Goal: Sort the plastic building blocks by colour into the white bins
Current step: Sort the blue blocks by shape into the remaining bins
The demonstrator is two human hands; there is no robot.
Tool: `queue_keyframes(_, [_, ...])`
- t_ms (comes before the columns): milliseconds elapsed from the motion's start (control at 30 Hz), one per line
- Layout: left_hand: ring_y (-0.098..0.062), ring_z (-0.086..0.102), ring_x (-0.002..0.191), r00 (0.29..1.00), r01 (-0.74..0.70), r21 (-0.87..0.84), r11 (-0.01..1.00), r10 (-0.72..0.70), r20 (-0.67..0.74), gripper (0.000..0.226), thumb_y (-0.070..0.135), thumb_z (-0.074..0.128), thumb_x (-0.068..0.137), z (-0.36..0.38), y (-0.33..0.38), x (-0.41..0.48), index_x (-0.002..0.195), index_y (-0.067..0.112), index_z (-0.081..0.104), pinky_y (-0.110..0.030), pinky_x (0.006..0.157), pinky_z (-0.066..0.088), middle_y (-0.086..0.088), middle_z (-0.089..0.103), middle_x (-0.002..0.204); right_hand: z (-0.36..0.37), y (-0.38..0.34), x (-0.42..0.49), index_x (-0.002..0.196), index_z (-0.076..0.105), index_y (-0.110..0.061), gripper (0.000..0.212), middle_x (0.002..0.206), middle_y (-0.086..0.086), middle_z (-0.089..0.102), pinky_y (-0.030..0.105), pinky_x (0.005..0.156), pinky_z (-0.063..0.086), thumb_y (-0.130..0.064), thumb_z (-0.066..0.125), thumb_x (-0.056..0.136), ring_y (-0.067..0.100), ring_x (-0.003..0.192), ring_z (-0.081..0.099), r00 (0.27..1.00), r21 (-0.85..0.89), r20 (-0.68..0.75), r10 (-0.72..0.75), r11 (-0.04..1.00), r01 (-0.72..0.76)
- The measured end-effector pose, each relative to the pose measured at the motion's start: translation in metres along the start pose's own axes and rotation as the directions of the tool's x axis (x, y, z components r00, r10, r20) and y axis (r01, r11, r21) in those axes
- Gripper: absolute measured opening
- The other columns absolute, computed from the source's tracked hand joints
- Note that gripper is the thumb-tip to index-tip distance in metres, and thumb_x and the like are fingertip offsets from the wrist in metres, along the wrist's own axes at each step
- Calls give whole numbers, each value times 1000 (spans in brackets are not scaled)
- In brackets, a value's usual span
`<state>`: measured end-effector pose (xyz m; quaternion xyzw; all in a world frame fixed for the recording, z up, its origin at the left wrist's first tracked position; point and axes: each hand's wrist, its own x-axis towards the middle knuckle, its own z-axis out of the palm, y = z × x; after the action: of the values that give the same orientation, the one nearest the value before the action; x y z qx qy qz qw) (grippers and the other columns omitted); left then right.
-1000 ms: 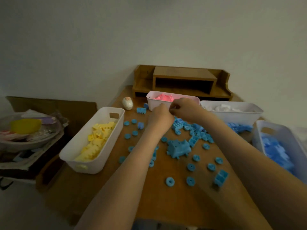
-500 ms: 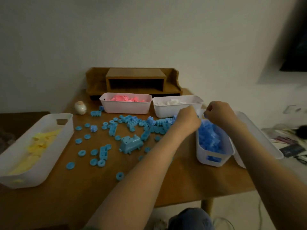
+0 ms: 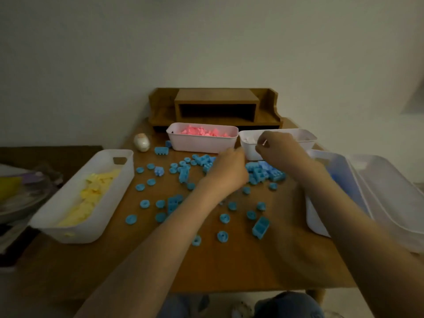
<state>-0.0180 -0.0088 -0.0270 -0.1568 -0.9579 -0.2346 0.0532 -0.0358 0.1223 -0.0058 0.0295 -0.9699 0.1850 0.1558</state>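
Observation:
Loose blue blocks (image 3: 260, 174) and blue rings (image 3: 144, 203) are scattered over the wooden table (image 3: 229, 267). My left hand (image 3: 226, 169) reaches down into the blue pile; its fingertips are hidden behind the hand. My right hand (image 3: 276, 145) hovers in front of the white-block bin (image 3: 249, 152) with its fingers curled and fingertips together, nothing plainly in them. A pink-block bin (image 3: 202, 144) stands at the back, a yellow-block bin (image 3: 107, 157) on the left, and a blue-block bin (image 3: 317, 218) on the right, mostly behind my right forearm.
A wooden desk shelf (image 3: 216, 104) stands against the wall behind the bins. A pale egg-shaped object (image 3: 142, 142) lies at the back left. A clear plastic tray (image 3: 390, 203) sits beside the blue bin. A cluttered side surface (image 3: 18, 191) is at the left.
Both hands have come back left from the blue-block bin to the blue pile near the back bins. The view has swung left again.

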Motion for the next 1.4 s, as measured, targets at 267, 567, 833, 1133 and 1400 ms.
queue_keyframes(267, [-32,31,131,905,425,298,855,-401,-141,50,8,44,95,-38,-130,-23,142,16,32,-39,107,30,-16,32,143,83,-94,18,129,47,-15,37,128,8,54,31,90,43,-23,51,94,23,112,53,931,126,277,-238,970,210])
queue_keyframes(567, [-26,46,125,912,391,417,820,-408,-53,31,12,38,99,-25,-174,20,128,11,51,-35,102,37,-11,50,135,142,-151,80,136,40,-21,45,138,1,44,42,104,20,-15,46,92,25,130,29,855,-209,219,-470,833,512])
queue_keyframes(833, [-25,44,124,808,581,209,787,-526,-265,31,17,44,99,-54,-189,76,128,8,49,-32,101,36,-11,50,132,168,-194,151,121,55,-22,29,127,0,53,50,112,3,-25,39,97,26,132,25,809,-407,243,-535,701,586])
queue_keyframes(1133, [-30,46,123,712,684,68,727,-644,-280,32,11,36,100,-66,-209,109,130,6,44,-36,97,41,-16,48,134,179,-202,172,135,45,-16,47,140,1,45,55,111,-16,-39,42,94,26,143,10,726,-645,579,-371,337,686])
queue_keyframes(1400, [-30,49,121,708,680,33,732,-645,-288,29,10,41,98,-71,-203,104,126,5,47,-36,96,42,-16,51,131,191,-196,172,132,51,-18,45,131,0,53,49,112,-13,-40,45,93,22,138,23,727,-568,490,-481,457,685])
